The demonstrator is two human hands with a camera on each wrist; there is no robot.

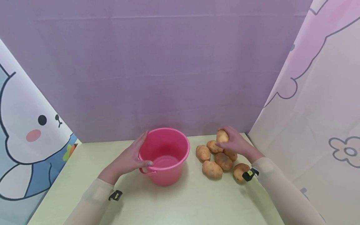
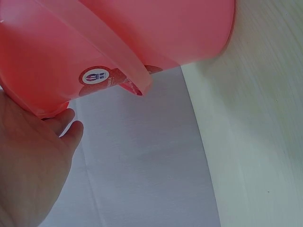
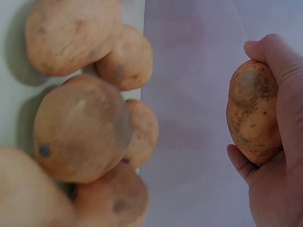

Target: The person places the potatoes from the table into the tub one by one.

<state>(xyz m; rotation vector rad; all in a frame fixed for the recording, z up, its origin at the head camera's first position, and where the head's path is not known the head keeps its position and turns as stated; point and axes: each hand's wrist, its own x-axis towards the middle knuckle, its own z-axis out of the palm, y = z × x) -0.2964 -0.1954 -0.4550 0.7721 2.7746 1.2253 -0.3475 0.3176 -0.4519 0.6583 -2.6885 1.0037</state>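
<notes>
Right hand: grips one potato, above the far side of the loose potatoes.
Potato's long axis: runs between the digits at its two ends.
Bucket: left of that potato, upright, mouth up.
Left hand: nearer the bucket, holding its left rim.
Room: a strip of table parts bucket from loose potatoes; purple wall close behind.

The head camera looked forward and down over the table from farthest off. The left wrist camera faced the pink bucket at close range; the right, the potatoes. The head view shared each.
</notes>
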